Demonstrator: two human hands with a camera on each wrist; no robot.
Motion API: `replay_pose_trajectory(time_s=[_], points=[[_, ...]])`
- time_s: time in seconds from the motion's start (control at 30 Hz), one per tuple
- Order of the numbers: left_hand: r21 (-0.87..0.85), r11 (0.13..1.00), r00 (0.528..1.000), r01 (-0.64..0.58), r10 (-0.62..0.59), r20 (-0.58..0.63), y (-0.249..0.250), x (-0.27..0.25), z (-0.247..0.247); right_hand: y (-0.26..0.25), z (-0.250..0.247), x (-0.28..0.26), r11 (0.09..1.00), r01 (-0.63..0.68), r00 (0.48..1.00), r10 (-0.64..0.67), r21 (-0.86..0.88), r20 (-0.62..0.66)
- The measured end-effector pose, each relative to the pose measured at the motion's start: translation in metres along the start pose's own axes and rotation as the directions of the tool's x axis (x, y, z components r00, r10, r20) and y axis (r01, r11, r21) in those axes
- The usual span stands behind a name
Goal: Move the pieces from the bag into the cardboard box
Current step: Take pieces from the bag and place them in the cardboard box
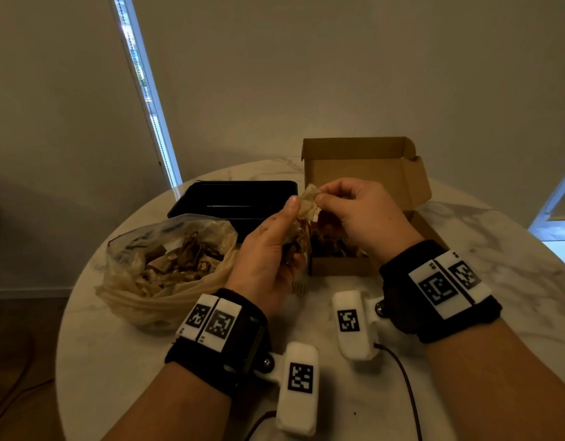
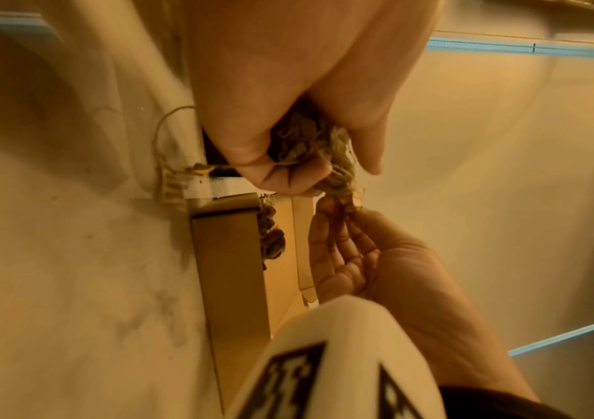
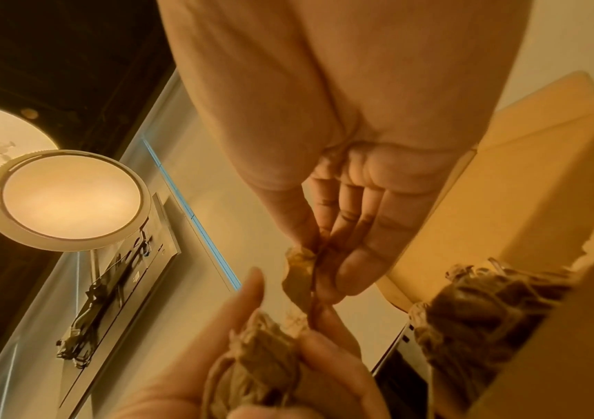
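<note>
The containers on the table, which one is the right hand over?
The cardboard box, lid flap upright. The right hand is above its near-left corner; the black tray and plastic bag lie left.

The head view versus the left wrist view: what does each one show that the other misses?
Only the head view shows the plastic bag of pieces and the black tray. Only the left wrist view shows a string dangling from the left hand's clump. Both show the left hand gripping a clump, the right hand pinching one piece, and the cardboard box.
</note>
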State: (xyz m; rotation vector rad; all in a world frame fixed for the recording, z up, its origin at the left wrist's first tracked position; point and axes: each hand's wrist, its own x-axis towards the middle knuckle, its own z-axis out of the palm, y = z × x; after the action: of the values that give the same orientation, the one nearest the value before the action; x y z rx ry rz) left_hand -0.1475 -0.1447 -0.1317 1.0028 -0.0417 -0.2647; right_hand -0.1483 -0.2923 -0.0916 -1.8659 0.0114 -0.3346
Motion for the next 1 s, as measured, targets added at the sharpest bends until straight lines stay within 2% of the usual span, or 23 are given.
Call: replay_pose_trajectory(time_s=[0.17,0.37,0.47,0.57,0.63,0.7,0.8,1.0], points=[[0.013,1.0,0.999,-0.028,0.028,-0.023,0.0,0.002,-0.002,-0.004,0.001,-0.003,0.996,-0.067,0.995,0.062,0.065,0.077],[0.024,0.999,0.999,-0.044,0.045,-0.018,0.0,0.001,-0.001,-0.004,-0.008,-0.004,0.997,-0.073,0.985,0.069,0.021,0.157],[0.022,1.0,0.999,-0.015,0.016,-0.033,0.0,0.001,-0.001,-0.009,-0.021,-0.005,0.997,-0.076,0.993,0.075,0.01,0.087],[0.012,1.0,0.998,0.02,-0.019,-0.053,0.001,0.001,-0.002,-0.009,-0.046,-0.003,0.993,-0.12,0.986,0.12,0.006,-0.114],[0.015,0.999,0.997,0.034,-0.033,-0.068,0.001,0.002,-0.002,-0.002,-0.06,-0.003,0.98,-0.178,0.959,0.151,-0.092,-0.241],[0.02,0.999,0.997,0.042,-0.04,-0.068,0.001,0.001,-0.001,0.003,-0.065,-0.005,0.934,-0.249,0.942,0.172,-0.256,-0.288],[0.024,0.998,0.996,0.05,-0.048,-0.072,0.001,0.0,0.001,0.008,-0.06,-0.004,0.855,-0.308,0.944,0.219,-0.418,-0.247],[0.025,0.999,0.997,0.041,-0.04,-0.061,0.001,-0.001,0.002,0.012,-0.05,0.002,0.753,-0.379,0.921,0.367,-0.538,-0.134]])
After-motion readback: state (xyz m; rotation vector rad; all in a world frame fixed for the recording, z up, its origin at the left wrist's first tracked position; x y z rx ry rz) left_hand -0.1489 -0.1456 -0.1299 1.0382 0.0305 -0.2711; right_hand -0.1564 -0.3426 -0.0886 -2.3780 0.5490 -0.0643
